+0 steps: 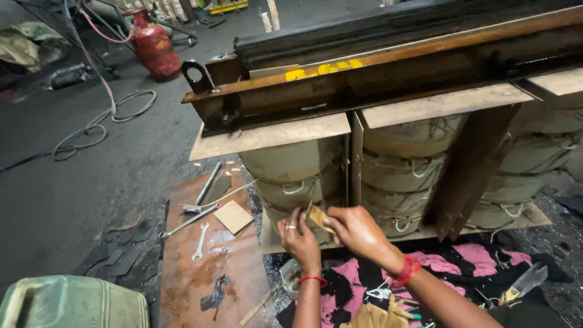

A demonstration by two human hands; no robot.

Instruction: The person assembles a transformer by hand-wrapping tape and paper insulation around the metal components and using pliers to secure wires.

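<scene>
From the head view, your left hand (300, 238) and right hand (358, 232) meet low in front of the left coil (294, 176), and between them they pinch a small tan card strip (318, 217); the right grip is closed on its end, the left fingers curl against its other end, a ring on one of them. The strip sits just before the coil's lower windings, above the pink cloth (449, 261). Yellow painted marks (325, 68) run along the rusty steel beam (388, 67) at the top; a square of card (233, 217) lies on the rusted plate (209, 267) to your left, beside a spanner (200, 241) and a long wrench (188, 221). A red gas cylinder (155, 45) stands at the far left, its printing too small to make out. A green can (73, 302) is cut off at the bottom corner, and the right coil (537, 164) runs out of view. Scissors (381, 293) lie half hidden under your right wrist.
</scene>
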